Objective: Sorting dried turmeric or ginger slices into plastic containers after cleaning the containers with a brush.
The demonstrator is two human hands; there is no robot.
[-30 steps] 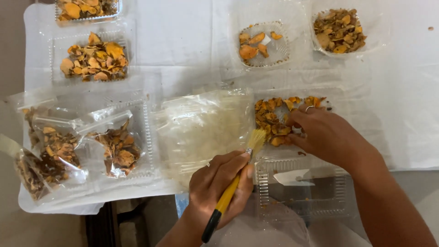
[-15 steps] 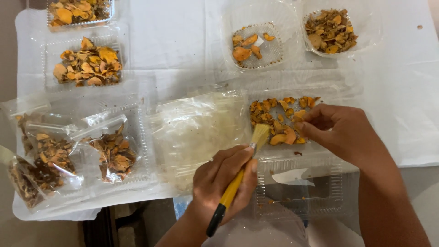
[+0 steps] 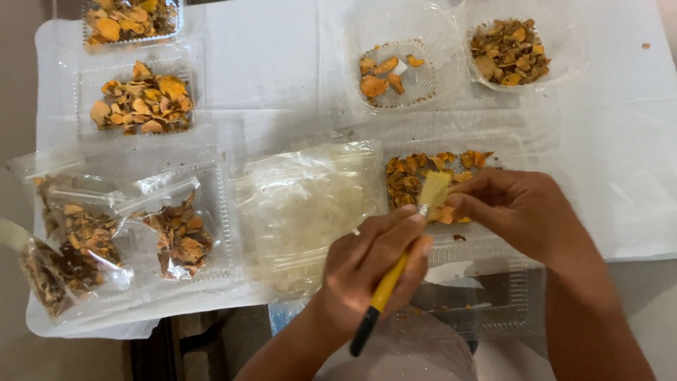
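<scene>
My left hand (image 3: 374, 264) grips a small brush with a yellow and black handle (image 3: 381, 300); its pale bristles (image 3: 434, 190) touch an orange piece pinched in the fingers of my right hand (image 3: 515, 208). Both hands hover over a clear plastic tray (image 3: 486, 247) that holds several orange-brown dried pieces (image 3: 409, 176). A pile of empty clear plastic bags (image 3: 303, 204) lies just left of the hands.
White paper (image 3: 282, 70) covers the table. Clear trays of orange pieces sit at the back left (image 3: 141, 102) and back middle (image 3: 391, 74), a bowl of brown pieces (image 3: 511, 49) at the back right. Filled plastic bags (image 3: 120, 233) lie at the left edge.
The view has shifted slightly. My right hand has lifted a piece from the tray toward the brush, and the bristles now rest against it.
</scene>
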